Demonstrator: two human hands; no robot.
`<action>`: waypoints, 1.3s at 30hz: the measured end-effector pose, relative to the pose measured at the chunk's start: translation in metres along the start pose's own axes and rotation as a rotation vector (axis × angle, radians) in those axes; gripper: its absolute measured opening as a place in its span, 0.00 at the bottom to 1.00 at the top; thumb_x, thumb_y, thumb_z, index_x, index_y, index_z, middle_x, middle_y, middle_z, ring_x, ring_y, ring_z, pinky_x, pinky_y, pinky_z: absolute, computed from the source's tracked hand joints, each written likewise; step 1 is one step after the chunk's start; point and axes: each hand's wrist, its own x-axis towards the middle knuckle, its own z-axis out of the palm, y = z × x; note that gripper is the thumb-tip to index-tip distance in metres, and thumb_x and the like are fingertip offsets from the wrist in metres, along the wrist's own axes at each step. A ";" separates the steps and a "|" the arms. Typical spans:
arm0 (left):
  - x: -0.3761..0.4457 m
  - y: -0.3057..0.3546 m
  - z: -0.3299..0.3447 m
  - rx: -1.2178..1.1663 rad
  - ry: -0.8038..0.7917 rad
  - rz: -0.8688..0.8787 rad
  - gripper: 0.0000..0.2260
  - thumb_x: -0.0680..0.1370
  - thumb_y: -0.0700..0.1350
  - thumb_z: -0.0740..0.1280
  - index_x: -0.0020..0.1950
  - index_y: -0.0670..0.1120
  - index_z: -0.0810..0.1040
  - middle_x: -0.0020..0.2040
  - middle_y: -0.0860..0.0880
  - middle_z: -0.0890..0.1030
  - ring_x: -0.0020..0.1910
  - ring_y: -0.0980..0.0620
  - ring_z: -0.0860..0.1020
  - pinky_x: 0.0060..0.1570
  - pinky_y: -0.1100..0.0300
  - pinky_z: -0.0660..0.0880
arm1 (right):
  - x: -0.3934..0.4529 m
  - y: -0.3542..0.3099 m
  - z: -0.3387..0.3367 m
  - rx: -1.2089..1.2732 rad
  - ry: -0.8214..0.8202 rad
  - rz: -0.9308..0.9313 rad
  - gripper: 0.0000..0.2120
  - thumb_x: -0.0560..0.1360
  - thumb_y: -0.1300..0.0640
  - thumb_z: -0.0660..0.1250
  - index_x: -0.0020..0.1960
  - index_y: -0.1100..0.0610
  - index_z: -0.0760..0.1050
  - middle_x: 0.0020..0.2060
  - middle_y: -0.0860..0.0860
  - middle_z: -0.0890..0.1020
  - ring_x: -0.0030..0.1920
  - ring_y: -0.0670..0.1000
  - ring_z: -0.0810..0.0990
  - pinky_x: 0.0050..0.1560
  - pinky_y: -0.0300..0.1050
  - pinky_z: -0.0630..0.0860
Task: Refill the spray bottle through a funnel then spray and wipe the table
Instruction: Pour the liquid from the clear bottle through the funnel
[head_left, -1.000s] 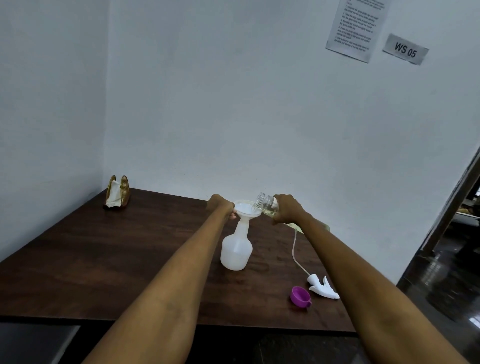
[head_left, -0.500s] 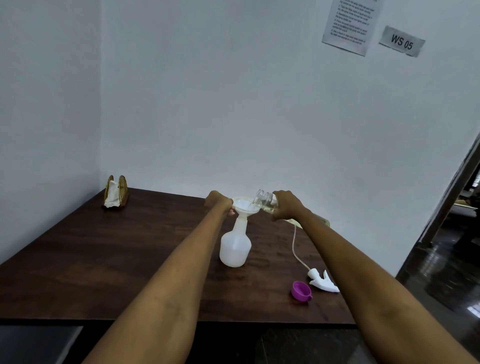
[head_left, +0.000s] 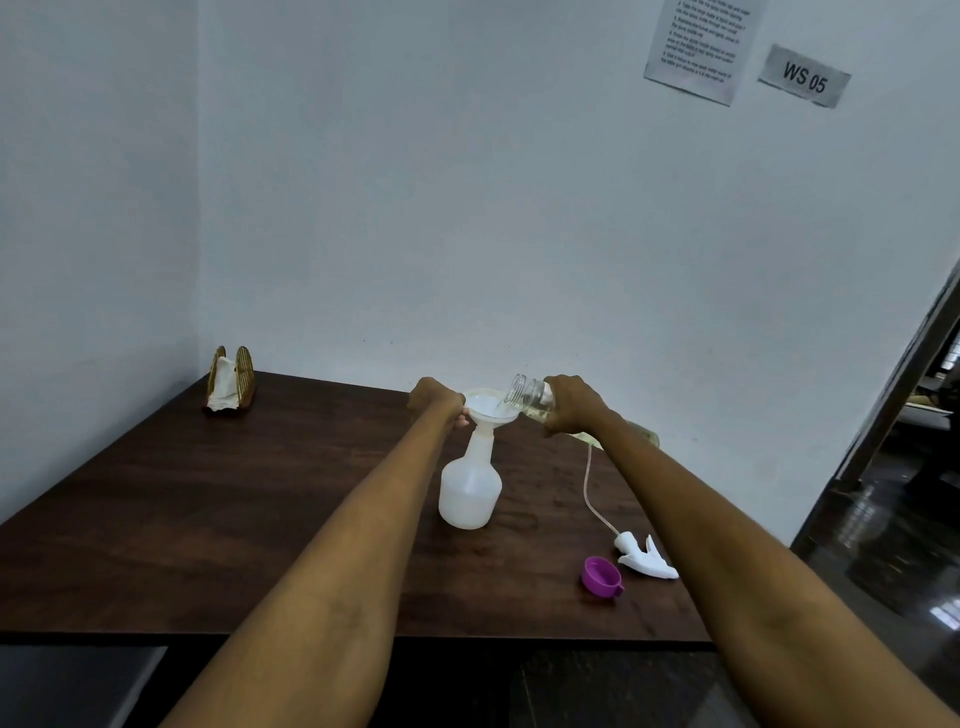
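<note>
Left hand fingers: the left hand (head_left: 435, 401) has its fingers curled, pinching the rim of the funnel (head_left: 490, 407) on its left side.
Right hand fingers: the right hand (head_left: 571, 410) wraps around a clear bottle (head_left: 527, 402), tipped over with its open mouth above the funnel's right edge.
Liquid: a pale yellowish liquid shows inside the clear bottle near the hand; any stream into the funnel is too faint to tell.
Funnel: white, seated upright in the neck of the spray bottle (head_left: 470, 486).
Spray bottle: translucent white, standing upright on the counter (head_left: 218, 499), its head off.
Spray head: the white trigger spray head (head_left: 645, 557) lies on the counter right of the spray bottle and nearer the camera, its thin tube trailing back toward the right hand.
Purple cap: a purple cap (head_left: 601, 575) lies just left of the spray head.
Napkin holder: a wooden napkin holder (head_left: 231, 378) with white napkins stands far left of the spray bottle, at the counter's back corner.
Wall: a printed sheet (head_left: 698, 47) and a label (head_left: 804, 76) reading "WS 05" hang high up, right of the spray bottle.
</note>
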 end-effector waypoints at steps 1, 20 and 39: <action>0.001 0.000 0.000 -0.004 0.002 -0.003 0.06 0.77 0.37 0.67 0.48 0.33 0.80 0.30 0.44 0.77 0.10 0.58 0.69 0.26 0.66 0.75 | 0.000 0.000 0.000 0.000 0.000 -0.001 0.24 0.62 0.59 0.76 0.55 0.63 0.73 0.54 0.57 0.79 0.55 0.57 0.77 0.41 0.43 0.68; 0.001 -0.002 -0.001 -0.004 0.015 -0.023 0.13 0.76 0.35 0.67 0.32 0.38 0.72 0.28 0.44 0.75 0.09 0.58 0.68 0.22 0.65 0.74 | -0.003 -0.001 -0.001 0.011 -0.009 -0.004 0.24 0.63 0.60 0.76 0.55 0.63 0.73 0.54 0.57 0.79 0.55 0.57 0.77 0.41 0.43 0.68; 0.003 -0.002 0.000 -0.019 0.007 -0.040 0.13 0.76 0.34 0.66 0.30 0.37 0.72 0.26 0.44 0.76 0.09 0.58 0.68 0.35 0.59 0.79 | -0.002 -0.002 -0.002 -0.004 -0.016 -0.002 0.24 0.63 0.59 0.76 0.55 0.63 0.73 0.54 0.57 0.79 0.55 0.57 0.77 0.42 0.43 0.69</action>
